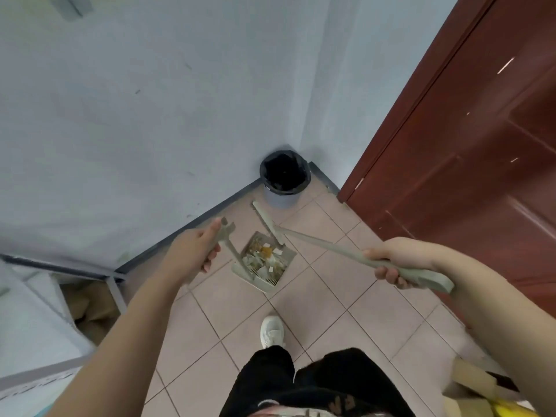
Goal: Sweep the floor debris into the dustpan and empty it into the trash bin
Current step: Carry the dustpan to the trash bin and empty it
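My left hand (195, 251) grips the top of the grey dustpan's upright handle. The dustpan (282, 281) hangs just above the tiled floor and holds a heap of paper scraps and orange bits (266, 257). My right hand (388, 263) grips the long grey handle of the broom (319, 243), whose narrow head lies at the dustpan's far edge, toward the bin. The trash bin (284, 195), round with a black liner, stands in the wall corner just beyond the dustpan.
A dark red door (469, 152) closes off the right side. Pale walls meet behind the bin. A metal-framed white table (45, 311) with cardboard under it stands at the left. My white shoe (272, 331) is on the tiles; a cardboard box (469, 383) sits at lower right.
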